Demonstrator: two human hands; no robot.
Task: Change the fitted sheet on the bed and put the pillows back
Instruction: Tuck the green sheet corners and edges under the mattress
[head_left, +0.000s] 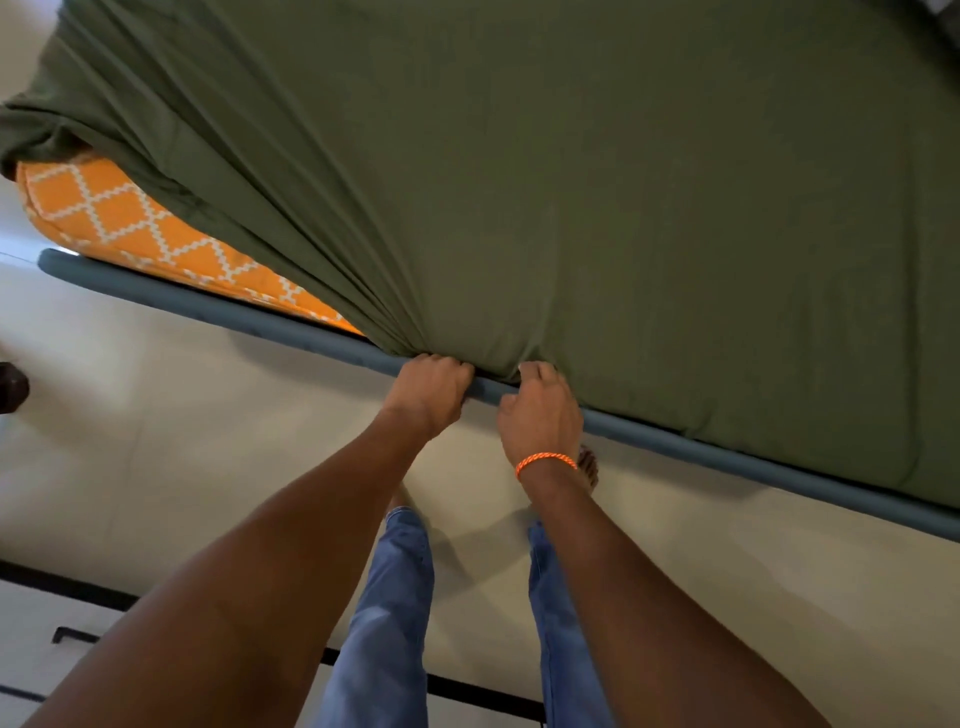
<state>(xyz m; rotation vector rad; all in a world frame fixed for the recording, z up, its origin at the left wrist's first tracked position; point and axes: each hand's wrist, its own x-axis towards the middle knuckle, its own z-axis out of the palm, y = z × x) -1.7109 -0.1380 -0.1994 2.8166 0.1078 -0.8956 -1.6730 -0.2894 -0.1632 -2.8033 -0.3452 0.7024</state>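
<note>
An olive green fitted sheet (597, 182) covers most of the mattress and is stretched into folds that run down to the near edge. The orange mattress (119, 218) with a white diamond pattern shows bare at the left corner. My left hand (428, 387) grips the sheet's edge at the bed's side, fingers curled under it. My right hand (540, 410), with an orange wristband, grips the sheet's edge a little to the right. Both hands sit right at the grey-blue bed frame rail (208, 306). No pillows are in view.
I stand on a pale tiled floor (182, 415) beside the bed, in blue jeans and with bare feet. A dark object (11, 387) lies at the left edge. Black lines of a piece of furniture or a frame (67, 587) cross the lower left.
</note>
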